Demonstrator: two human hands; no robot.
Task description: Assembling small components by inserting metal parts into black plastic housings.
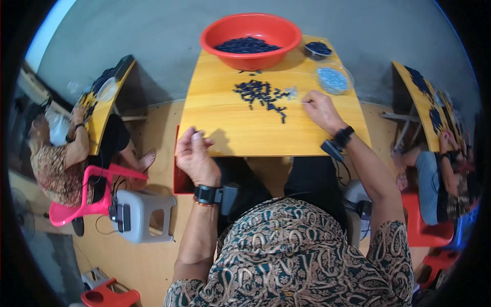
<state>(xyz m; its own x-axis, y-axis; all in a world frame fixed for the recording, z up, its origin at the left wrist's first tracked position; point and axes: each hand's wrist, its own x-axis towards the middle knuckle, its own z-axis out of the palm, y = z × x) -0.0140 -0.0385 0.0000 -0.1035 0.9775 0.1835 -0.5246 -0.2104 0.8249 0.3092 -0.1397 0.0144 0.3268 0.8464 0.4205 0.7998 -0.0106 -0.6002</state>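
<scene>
Off the table's near left corner, my left hand (197, 159) is closed, its thumb and fingertips pinching a small black piece (195, 131). My right hand (323, 110) rests low over the right side of the tabletop, its fingers pinched together; what they hold, if anything, is too small to name. Just left of those fingertips lies a little cluster of shiny silvery bits (292, 92). Beside it spreads a loose pile of short black pieces (255, 92), a few trailing toward me.
A red basin (286, 38) of black pieces stands at the far edge of the yellow table (215, 115). Right of it are a tub of black pieces (318, 49) and a clear tub of pale blue-silver bits (333, 80). Other people work at tables on both sides.
</scene>
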